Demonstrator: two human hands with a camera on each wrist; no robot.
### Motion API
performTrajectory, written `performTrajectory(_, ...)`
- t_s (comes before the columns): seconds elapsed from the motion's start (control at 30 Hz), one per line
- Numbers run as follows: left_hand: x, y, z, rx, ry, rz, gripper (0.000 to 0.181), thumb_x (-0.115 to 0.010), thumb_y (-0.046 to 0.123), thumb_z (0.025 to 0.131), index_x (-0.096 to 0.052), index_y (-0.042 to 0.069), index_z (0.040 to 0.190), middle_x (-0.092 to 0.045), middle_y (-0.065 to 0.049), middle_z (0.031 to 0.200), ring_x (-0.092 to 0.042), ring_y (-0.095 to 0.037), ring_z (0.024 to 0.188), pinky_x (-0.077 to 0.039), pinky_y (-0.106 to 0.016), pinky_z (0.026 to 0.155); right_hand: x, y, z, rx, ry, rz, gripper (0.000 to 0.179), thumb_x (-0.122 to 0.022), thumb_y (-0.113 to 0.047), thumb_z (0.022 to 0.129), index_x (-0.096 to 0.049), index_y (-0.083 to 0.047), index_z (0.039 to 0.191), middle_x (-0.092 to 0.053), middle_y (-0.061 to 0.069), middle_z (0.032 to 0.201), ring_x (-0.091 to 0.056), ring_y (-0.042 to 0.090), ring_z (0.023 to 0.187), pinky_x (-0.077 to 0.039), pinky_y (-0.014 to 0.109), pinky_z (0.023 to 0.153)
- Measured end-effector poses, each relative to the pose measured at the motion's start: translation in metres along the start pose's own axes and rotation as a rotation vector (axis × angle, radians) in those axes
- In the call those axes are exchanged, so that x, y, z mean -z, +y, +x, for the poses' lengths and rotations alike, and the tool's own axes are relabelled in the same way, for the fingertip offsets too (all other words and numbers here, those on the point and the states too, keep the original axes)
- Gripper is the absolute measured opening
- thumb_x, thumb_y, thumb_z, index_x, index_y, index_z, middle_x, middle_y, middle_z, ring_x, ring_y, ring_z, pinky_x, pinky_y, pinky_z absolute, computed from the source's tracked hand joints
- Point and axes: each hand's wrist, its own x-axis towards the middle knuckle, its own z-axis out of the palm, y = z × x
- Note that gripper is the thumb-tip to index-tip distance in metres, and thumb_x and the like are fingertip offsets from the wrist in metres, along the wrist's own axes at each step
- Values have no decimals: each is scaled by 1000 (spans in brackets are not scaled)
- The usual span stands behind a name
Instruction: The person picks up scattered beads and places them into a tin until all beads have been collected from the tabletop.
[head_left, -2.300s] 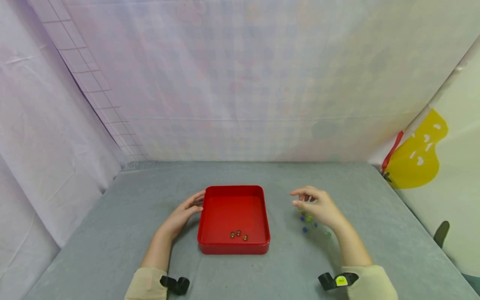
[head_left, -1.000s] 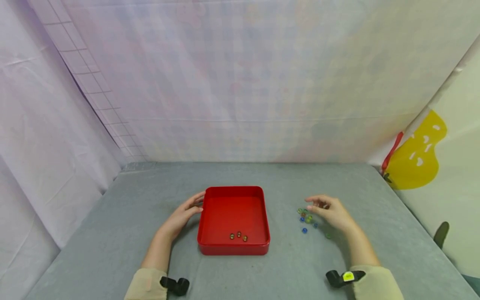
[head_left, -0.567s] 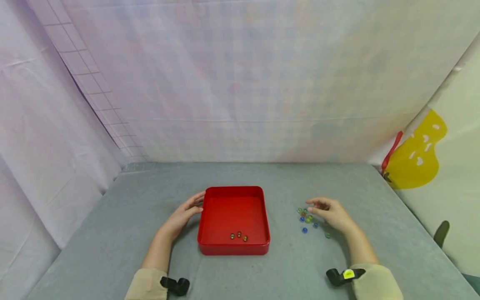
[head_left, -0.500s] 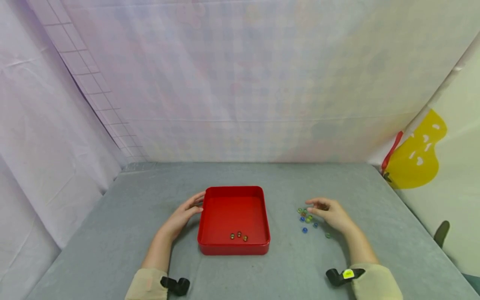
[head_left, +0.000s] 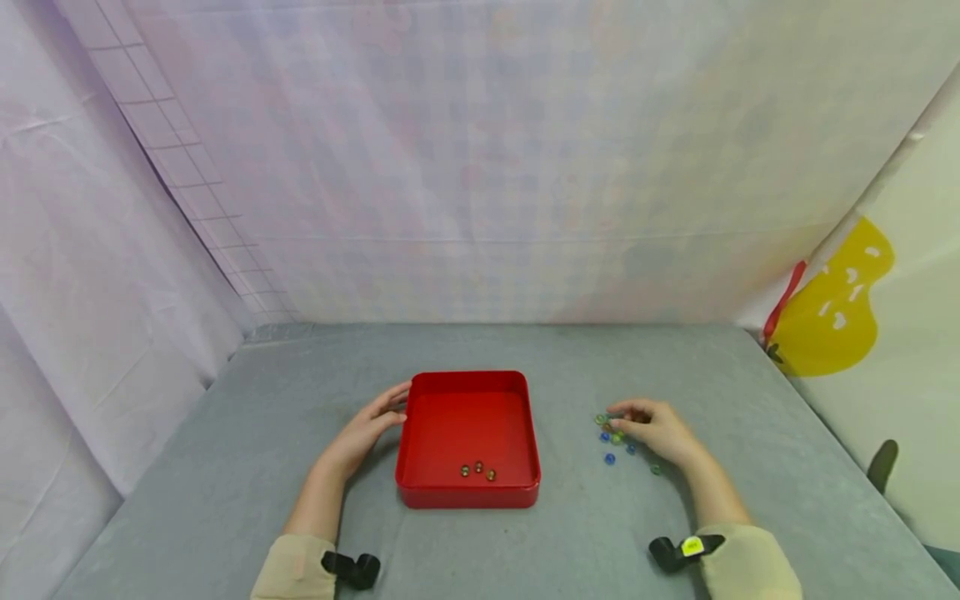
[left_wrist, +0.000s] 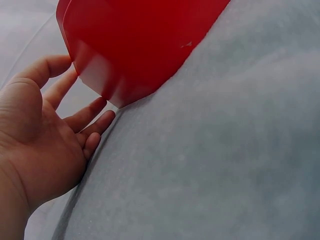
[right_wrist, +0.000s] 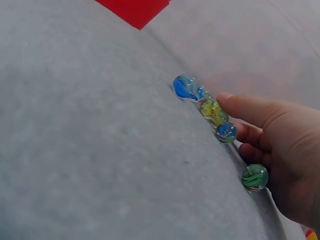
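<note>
A red square tray [head_left: 468, 497] rests on the grey cloth, with three brownish marbles [head_left: 478, 467] near its front. My left hand [head_left: 362, 435] touches the tray's left wall; in the left wrist view its fingertips lie against the red outer side. To the right of the tray, my right hand [head_left: 660, 428] reaches down at a loose group of glass marbles [head_left: 617, 437], its thumb and forefinger apart beside them. In the right wrist view, blue marbles [right_wrist: 183, 88] and yellow ones lie by the thumb, and a green marble [right_wrist: 255, 177] sits closer to the palm.
Grey cloth [head_left: 570, 550] covers the table. A pale checked curtain [head_left: 480, 167] rises behind its far edge, and white drapes stand on both sides. The right one bears a yellow printed shape [head_left: 832, 317].
My right hand has drawn back to the right from nearer the tray, then moved slightly down and left onto the marbles. My left hand and the tray stay put.
</note>
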Motion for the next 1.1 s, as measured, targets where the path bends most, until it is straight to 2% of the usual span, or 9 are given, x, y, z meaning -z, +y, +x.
performTrajectory(0.33,1,1,0,0,5,6,53,-53,9,97,-38,11,147,-36,-17,147,-31,-31,135,-20,-55,108,-1,-1,2,-1,-8,-14,23,-69,-16,89,-70,0,106,-59,3,81,-48,15,71,-41,27,60)
performTrajectory(0.63,0,0,0,-2,6,-3,53,-53,9,96,-38,11,147,-37,-17,147,-31,-31,135,-19,-54,108,-1,-4,1,-42,-25,-54,22,-68,-18,90,-71,-2,106,-59,3,83,-49,18,73,-42,30,62)
performTrajectory(1.1,0,0,0,-8,1,-8,52,-52,9,97,-38,11,147,-36,-18,147,-31,-31,135,-19,-54,108,-3,-2,3,-7,6,-34,20,-68,-18,90,-71,-1,101,-61,3,80,-48,15,68,-41,28,59)
